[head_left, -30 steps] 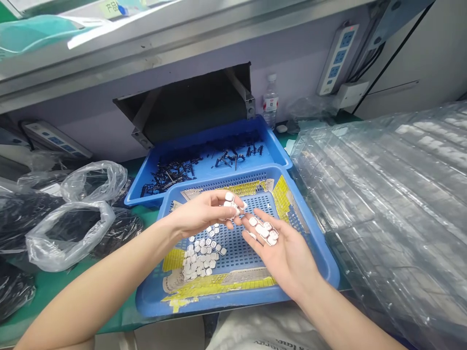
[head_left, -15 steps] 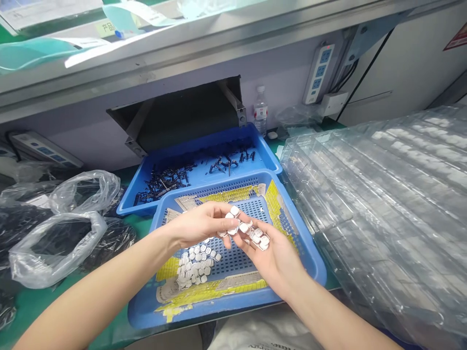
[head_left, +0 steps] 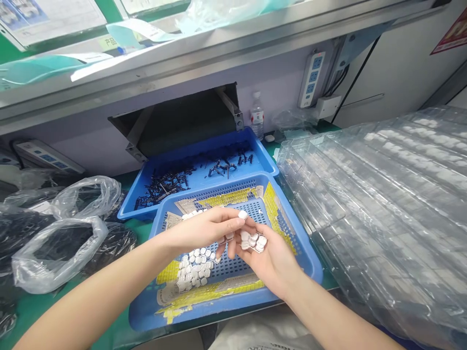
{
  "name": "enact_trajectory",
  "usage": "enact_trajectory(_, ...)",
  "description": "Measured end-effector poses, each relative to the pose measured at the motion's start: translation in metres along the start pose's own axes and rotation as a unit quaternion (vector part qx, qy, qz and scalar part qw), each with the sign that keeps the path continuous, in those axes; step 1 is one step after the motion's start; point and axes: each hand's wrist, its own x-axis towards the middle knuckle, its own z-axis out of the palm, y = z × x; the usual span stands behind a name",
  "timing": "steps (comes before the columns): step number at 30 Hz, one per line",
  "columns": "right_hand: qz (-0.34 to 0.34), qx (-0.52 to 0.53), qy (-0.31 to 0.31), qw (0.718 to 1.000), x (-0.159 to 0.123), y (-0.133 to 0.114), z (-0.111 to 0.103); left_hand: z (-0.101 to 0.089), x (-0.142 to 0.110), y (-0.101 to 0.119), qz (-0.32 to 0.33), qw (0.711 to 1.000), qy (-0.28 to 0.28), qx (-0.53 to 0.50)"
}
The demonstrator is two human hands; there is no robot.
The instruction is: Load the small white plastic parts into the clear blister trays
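My left hand [head_left: 209,227] pinches a small white rounded-square piece [head_left: 242,214] between thumb and forefinger, and more such pieces show under its curled fingers. Palm up, my right hand [head_left: 275,260] cups several of the same white pieces [head_left: 253,241]. The fingers of both hands meet above the blue perforated basket [head_left: 226,308], partly hiding each other. Inside the basket, on the left, lies a loose heap of white pieces [head_left: 193,272]. A few more show behind my left wrist.
Behind the basket stands a blue tray [head_left: 266,163] with thin black parts [head_left: 168,182]. Clear plastic trays [head_left: 365,194] are stacked at the right, plastic bags [head_left: 60,253] lie left. A water bottle [head_left: 257,119] and power strip [head_left: 312,80] are at the back, under a metal shelf edge [head_left: 164,73].
My hands have come together, the left moving over the right's fingers. A single white piece now shows at the left fingertips. The camera view has shifted a little.
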Motion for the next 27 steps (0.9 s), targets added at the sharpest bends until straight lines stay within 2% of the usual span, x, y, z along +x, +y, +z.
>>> enact_trajectory(5, -0.002, 0.005, 0.011, 1.000, -0.001, 0.000, 0.000, 0.000, 0.003, 0.001, -0.007, 0.999, 0.017, -0.048)
enact_trajectory(8, -0.001, 0.003, -0.008, 1.000, 0.000, 0.000, -0.002, 0.002, 0.004, 0.000, 0.005, 0.998, 0.041, -0.044)
enact_trajectory(11, -0.011, 0.010, -0.025, 1.000, 0.002, 0.000, -0.003, 0.010, 0.001, 0.007, 0.036, 0.995, 0.045, 0.086)
enact_trajectory(14, -0.023, 0.005, 0.007, 1.000, 0.002, -0.001, -0.002, 0.013, -0.002, 0.018, 0.098, 0.969, 0.010, 0.226)
enact_trajectory(15, -0.023, 0.000, 0.026, 0.999, 0.002, -0.002, -0.002, 0.011, -0.002, 0.019, 0.121, 0.960, 0.016, 0.252)
enact_trajectory(17, -0.015, -0.011, 0.060, 0.998, 0.000, -0.003, -0.002, 0.001, -0.002, 0.016, 0.135, 0.940, 0.084, 0.303)
enact_trajectory(19, -0.005, -0.015, 0.081, 0.997, -0.001, -0.004, -0.001, -0.015, -0.001, 0.001, 0.078, 0.905, 0.168, 0.383)
enact_trajectory(20, -0.005, -0.013, 0.086, 0.996, -0.001, -0.005, -0.001, -0.023, -0.001, -0.011, 0.024, 0.881, 0.193, 0.430)
enact_trajectory(23, -0.013, 0.000, 0.093, 0.996, -0.002, -0.007, -0.001, -0.039, -0.002, -0.055, -0.087, 0.860, 0.158, 0.478)
enact_trajectory(27, -0.007, 0.006, 0.086, 0.996, -0.002, -0.008, 0.003, -0.036, -0.004, -0.099, -0.153, 0.843, 0.151, 0.493)
